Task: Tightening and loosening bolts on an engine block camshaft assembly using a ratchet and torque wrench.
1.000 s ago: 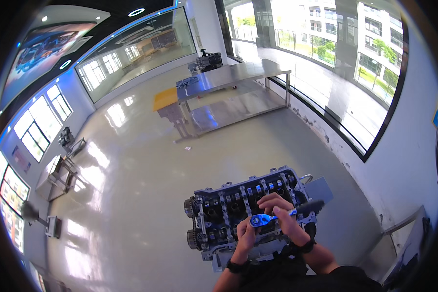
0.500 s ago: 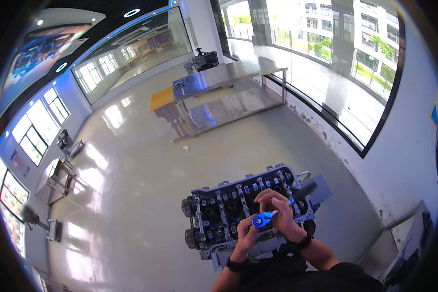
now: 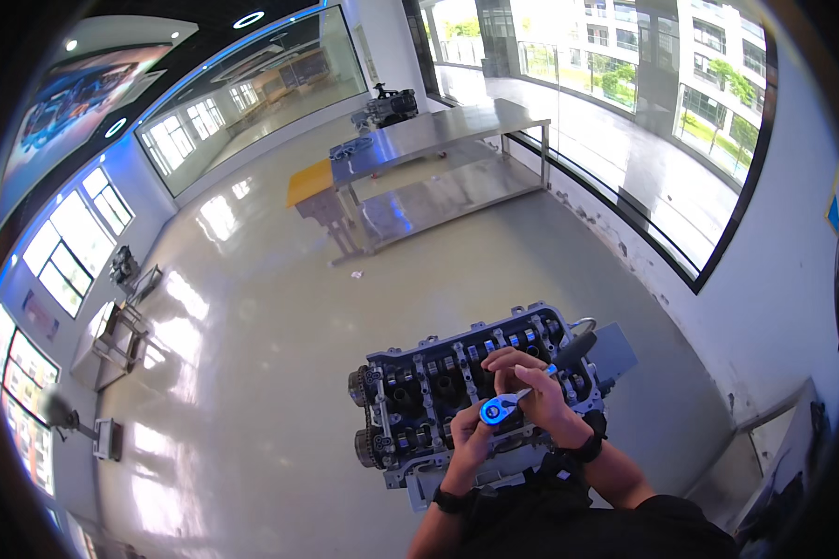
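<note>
A ratchet wrench (image 3: 573, 350) with a shiny head and a dark grey handle is held aslant above the engine cylinder head (image 3: 446, 380). My left hand (image 3: 468, 445) pinches at the ratchet's head; whatever sits under that head is hidden by the fingers. Around the shaft, my right hand (image 3: 543, 402) is loosely closed, its fingers curled and its thumb across the tool. The handle sticks out past this hand toward the upper right. Rows of camshaft lobes show in the open top of the cylinder head, with chain sprockets (image 3: 364, 447) at its left end.
A grey plate (image 3: 615, 359) juts out at the engine's right end. Farther off stands a steel table (image 3: 438, 140) beside a yellow-topped stand (image 3: 309, 184), with another engine (image 3: 391, 107) behind. A metal frame (image 3: 778, 456) is at the lower right, near the wall.
The ratchet's head has shifted slightly up and left with both hands, and more of the handle shows. The engine sits a little higher in view. Both hands keep their hold.
</note>
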The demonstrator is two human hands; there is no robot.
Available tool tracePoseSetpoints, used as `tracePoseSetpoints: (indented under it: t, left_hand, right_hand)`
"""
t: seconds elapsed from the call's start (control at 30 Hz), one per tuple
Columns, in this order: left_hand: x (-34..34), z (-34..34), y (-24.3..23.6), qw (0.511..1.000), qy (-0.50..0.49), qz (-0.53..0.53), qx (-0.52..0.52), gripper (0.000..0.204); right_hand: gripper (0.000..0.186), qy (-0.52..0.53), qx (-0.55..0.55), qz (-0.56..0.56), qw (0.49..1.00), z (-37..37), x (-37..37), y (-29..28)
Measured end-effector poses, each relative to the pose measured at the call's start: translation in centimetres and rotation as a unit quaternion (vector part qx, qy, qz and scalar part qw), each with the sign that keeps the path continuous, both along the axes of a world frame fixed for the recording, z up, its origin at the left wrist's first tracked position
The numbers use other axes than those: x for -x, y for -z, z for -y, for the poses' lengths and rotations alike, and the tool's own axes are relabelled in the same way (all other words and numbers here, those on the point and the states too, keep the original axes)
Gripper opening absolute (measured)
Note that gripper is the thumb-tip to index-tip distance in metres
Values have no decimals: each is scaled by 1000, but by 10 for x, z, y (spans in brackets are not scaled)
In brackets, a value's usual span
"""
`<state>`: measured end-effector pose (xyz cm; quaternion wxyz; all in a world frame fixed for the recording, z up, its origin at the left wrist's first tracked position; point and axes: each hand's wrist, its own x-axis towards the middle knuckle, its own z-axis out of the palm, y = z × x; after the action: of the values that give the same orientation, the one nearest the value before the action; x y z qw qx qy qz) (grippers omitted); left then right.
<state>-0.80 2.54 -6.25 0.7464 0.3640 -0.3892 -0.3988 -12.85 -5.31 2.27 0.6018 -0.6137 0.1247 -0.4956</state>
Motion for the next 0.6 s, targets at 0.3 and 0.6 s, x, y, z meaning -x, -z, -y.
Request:
tracePoseSetpoints:
  t: [0.3, 0.6]
  left_hand:
    - [-4, -2, -11, 999, 22, -33, -6, 35]
    - [-5, 2, 7, 997, 67, -31, 27, 26]
  right_hand:
    - [23, 213, 557, -121, 794, -31, -1, -15]
    - [41, -195, -308, 42, 930, -1, -1, 0]
